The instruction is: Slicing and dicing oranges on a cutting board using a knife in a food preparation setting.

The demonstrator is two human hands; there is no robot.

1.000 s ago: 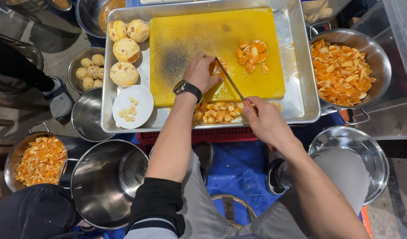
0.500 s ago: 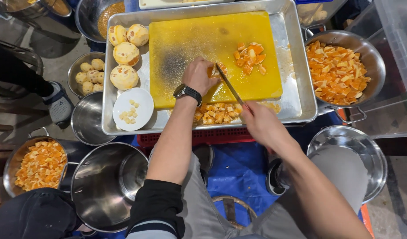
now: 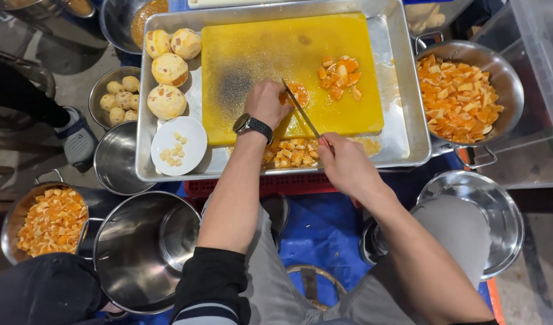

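Under the left hand, orange piece half hidden.

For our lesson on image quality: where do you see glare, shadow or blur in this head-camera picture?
Head view: glare streaks the empty steel pot and the steel tray's rim; the left hand shadows the wet yellow cutting board; the thin knife blade and orange pieces stay sharp; edges bow slightly.

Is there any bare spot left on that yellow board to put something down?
Yes: the yellow board's upper left, above the left hand. It is crowded around the knife and orange pieces; the right hand blocks the near edge.
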